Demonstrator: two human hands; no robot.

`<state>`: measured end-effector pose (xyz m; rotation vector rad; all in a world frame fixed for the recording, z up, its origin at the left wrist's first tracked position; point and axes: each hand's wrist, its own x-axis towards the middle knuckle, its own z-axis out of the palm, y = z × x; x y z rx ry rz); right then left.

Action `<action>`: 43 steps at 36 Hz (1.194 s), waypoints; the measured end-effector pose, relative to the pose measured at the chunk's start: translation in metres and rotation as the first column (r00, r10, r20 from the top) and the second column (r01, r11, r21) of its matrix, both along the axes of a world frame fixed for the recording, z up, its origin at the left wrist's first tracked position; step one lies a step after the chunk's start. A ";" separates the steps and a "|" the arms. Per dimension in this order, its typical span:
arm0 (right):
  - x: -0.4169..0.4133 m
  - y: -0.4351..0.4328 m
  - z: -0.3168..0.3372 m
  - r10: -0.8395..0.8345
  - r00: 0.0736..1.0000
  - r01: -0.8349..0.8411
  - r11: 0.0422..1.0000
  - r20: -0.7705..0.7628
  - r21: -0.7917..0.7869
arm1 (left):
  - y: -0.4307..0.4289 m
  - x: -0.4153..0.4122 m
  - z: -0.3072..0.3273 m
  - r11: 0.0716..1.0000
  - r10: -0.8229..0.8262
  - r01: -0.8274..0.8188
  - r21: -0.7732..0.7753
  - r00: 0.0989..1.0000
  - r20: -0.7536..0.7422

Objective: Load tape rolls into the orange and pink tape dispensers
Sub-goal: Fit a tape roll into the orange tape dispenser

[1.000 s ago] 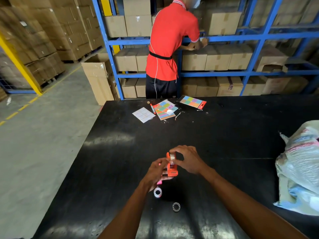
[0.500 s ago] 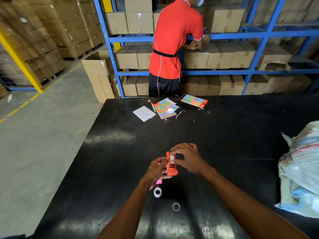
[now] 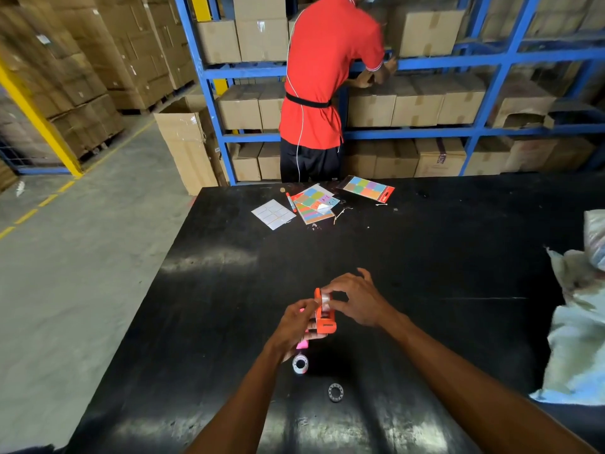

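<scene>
The orange tape dispenser point(image 3: 324, 317) stands upright over the black table point(image 3: 425, 263), gripped from the left by my left hand point(image 3: 296, 322). A clear tape roll point(image 3: 325, 300) sits in its top, and my right hand point(image 3: 355, 298) pinches that roll from the right. The pink dispenser point(image 3: 302, 343) lies mostly hidden under my left hand; only a pink edge shows. A second tape roll point(image 3: 300, 364) rests on the table just below it. A small dark ring core point(image 3: 335, 392) lies nearer to me.
Sticker sheets point(image 3: 314, 203), a white label sheet point(image 3: 273, 213) and a pen point(image 3: 290, 202) lie at the table's far edge. A plastic bag point(image 3: 579, 322) fills the right side. A person in a red shirt point(image 3: 324, 77) stands at blue shelves point(image 3: 458, 132) of cartons.
My hands and the orange dispenser have stayed in place, the right fingers shifting slightly on the roll. The person at the shelves has leaned further right.
</scene>
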<state>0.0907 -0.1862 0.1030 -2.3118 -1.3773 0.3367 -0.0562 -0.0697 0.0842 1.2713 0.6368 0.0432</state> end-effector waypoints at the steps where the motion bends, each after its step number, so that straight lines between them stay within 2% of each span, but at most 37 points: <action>1: 0.000 0.000 0.000 0.001 1.000 -0.001 1.000 0.000 0.003 | 0.000 0.000 0.000 1.000 0.000 0.000 0.001 1.000 -0.002; 10: -0.004 -0.001 0.004 0.011 1.000 -0.011 0.996 0.001 0.089 | 0.001 0.003 0.003 1.000 -0.007 0.007 0.007 1.000 -0.001; 16: -0.006 0.001 -0.001 0.022 0.997 -0.031 0.992 0.071 0.119 | 0.001 0.004 0.003 1.000 -0.003 0.003 0.004 1.000 0.000; 21: -0.004 -0.001 0.001 0.012 1.000 -0.010 0.990 -0.009 0.141 | 0.002 0.002 0.004 1.000 -0.003 0.003 0.015 1.000 0.001; 27: -0.003 0.002 0.005 0.034 0.999 -0.032 0.999 0.035 -0.033 | 0.002 0.002 0.006 1.000 -0.006 0.006 0.007 1.000 0.017; 31: -0.003 0.004 0.009 0.012 1.000 -0.014 0.996 -0.023 -0.093 | 0.001 0.002 0.006 1.000 -0.008 0.008 0.014 1.000 0.021; 38: -0.002 0.004 0.021 -0.019 0.994 0.010 0.997 -0.108 -0.082 | 0.001 0.003 0.010 0.999 -0.022 0.022 0.038 1.000 0.015; 43: 0.002 0.000 0.020 0.002 0.995 -0.008 0.998 -0.099 -0.062 | 0.001 0.005 0.008 0.999 -0.027 0.027 0.040 1.000 0.007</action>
